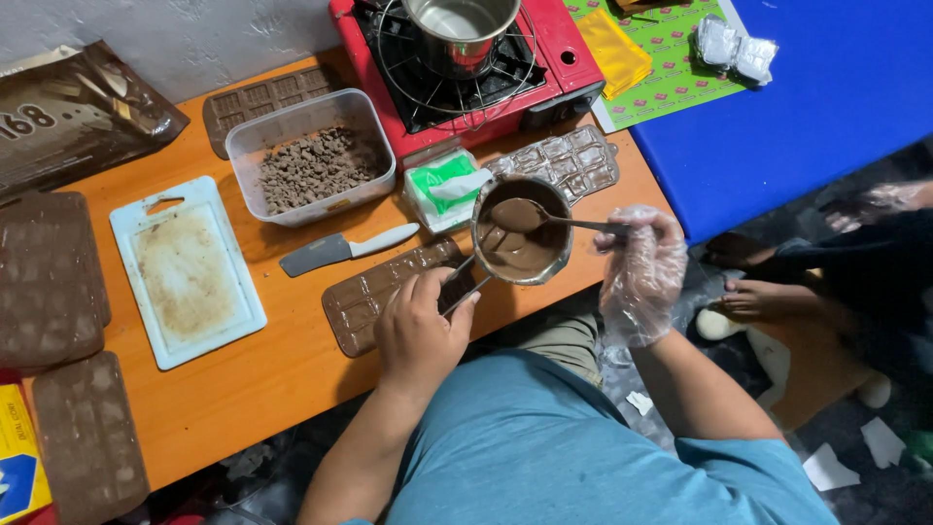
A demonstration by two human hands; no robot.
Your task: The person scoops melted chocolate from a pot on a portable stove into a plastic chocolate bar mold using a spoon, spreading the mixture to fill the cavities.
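Gripping the wire handle of a small metal pot (522, 228), the bare left hand (420, 331) is clenched, and the pot of melted chocolate is held just beyond its fingers, above the near edge of the worktop (282, 374). A spoon (559, 222) is grasped by the gloved right hand (641, 267), its bowl dipped in the chocolate. Directly under the left fingers a brown mould (374, 297) is seen, seemingly filled at its left end. Further out, a second mould (569, 160) appears filled, while chopped chocolate remains in a plastic tub (311, 156), so pouring is judged partly done. Beyond these a knife (345, 250) and a red stove (466, 63) are seen.
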